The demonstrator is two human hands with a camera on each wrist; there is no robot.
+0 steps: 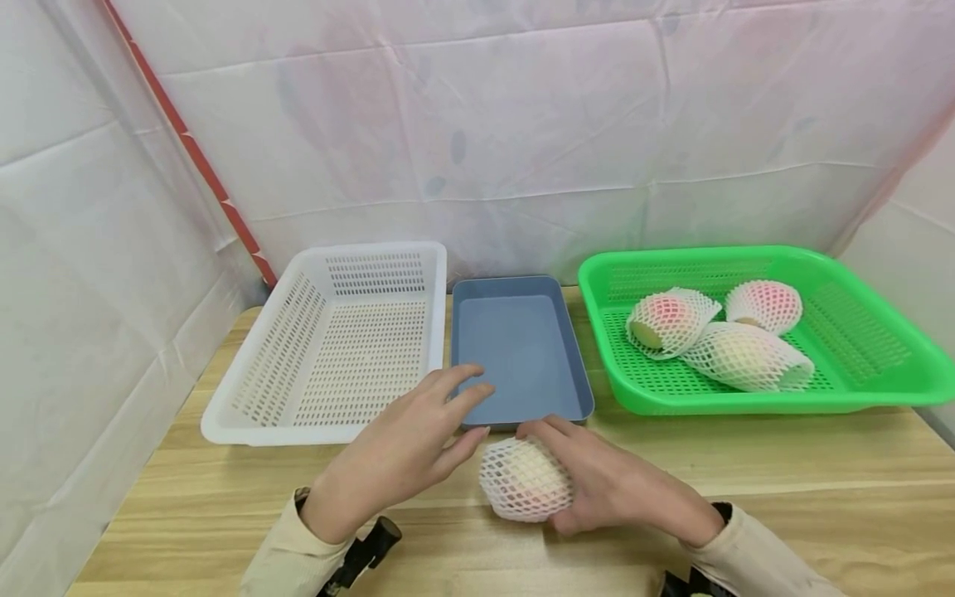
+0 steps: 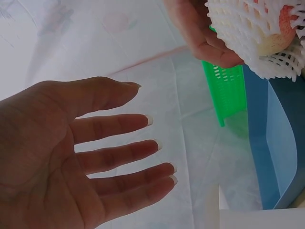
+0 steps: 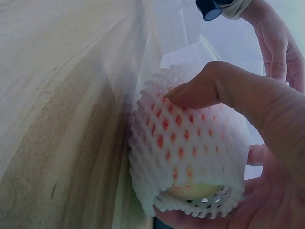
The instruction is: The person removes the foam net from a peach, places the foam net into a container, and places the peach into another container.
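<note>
My right hand (image 1: 604,477) grips a round, red and pale yellow fruit (image 1: 525,481) wrapped in a white foam net, close over the table in front of the blue tray. In the right wrist view the thumb lies across the net (image 3: 176,138), and the yellowish fruit shows at the net's open end. My left hand (image 1: 406,439) hovers to the left of the fruit, fingers spread and nothing held, over the front corner of the blue tray (image 1: 515,348). In the left wrist view its palm and fingers (image 2: 119,157) are bare, apart from the netted fruit at top right.
A white perforated basket (image 1: 328,433) stands at the left. On the right, a green basket (image 1: 716,406) holds three netted fruits (image 1: 746,356). All stand on a wooden table (image 1: 448,555), with white patterned sheeting (image 1: 522,124) behind and at the sides.
</note>
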